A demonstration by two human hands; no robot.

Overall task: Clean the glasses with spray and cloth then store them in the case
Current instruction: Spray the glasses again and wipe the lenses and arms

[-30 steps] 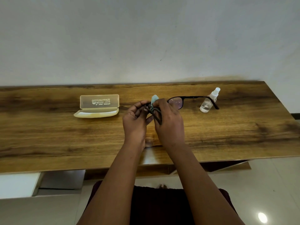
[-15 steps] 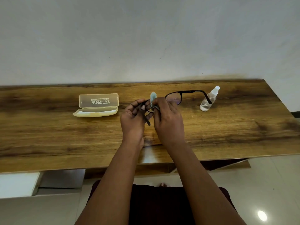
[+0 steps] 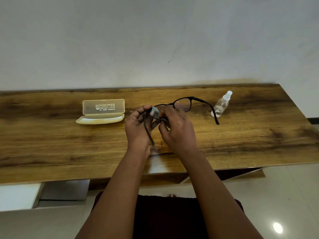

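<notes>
one pair of black glasses (image 3: pixel 183 105) is held up over the middle of the table (image 3: pixel 51 144), its two arms unfolded. the left hand (image 3: pixel 138 128) has its fingers curled round the left end of the frame, at the hinge, and that arm of the glasses runs down across the palm toward the near edge. the right hand (image 3: pixel 177 130) pinches one small grey-blue cloth (image 3: pixel 155 112) against the left lens, fingers bent and drawn together; a scalloped corner of the cloth sticks up between the two hands. the left lens is mostly hidden by the cloth and fingers. the right lens is bare and clear, and the right arm of the glasses reaches out to the right, its tip crossing in front of the bottle.

one case (image 3: pixel 101 112), pale yellow and see-through, sits open toward the back left of the table, lid standing up with printed text on it, well apart from the hands. one clear spray bottle (image 3: pixel 221 105) with a white top lies tilted near the back right corner.

two forearms come up from the near edge, bare. below the table edge a dark garment and pale floor tiles show.
</notes>
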